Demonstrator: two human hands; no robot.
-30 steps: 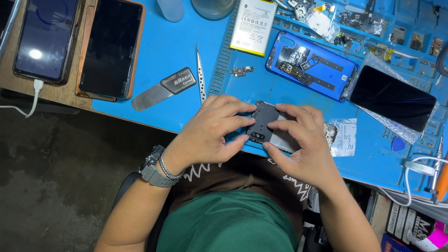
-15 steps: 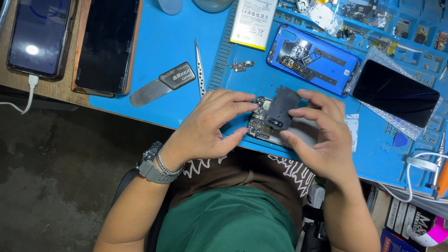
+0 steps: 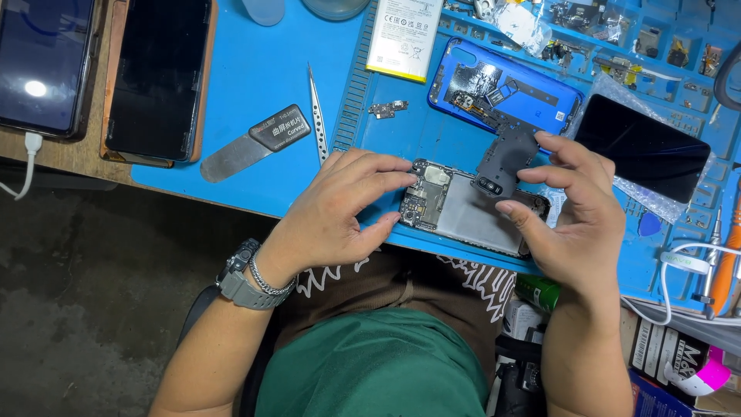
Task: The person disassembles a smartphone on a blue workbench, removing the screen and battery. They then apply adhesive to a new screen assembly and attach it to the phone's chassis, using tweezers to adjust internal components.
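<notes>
Black cover plate [image 3: 505, 158]: earlier pressed against the opened phone [image 3: 471, 207] under both hands; now lifted off it, pinched in the right hand [image 3: 575, 216] and tilted above the phone's upper end.
Opened phone: circuit board and bare frame now uncovered, lying flat on the counter [image 3: 255, 69].
Left hand [image 3: 336, 212]: earlier over the plate; now fingertips only on the phone's left end.
</notes>
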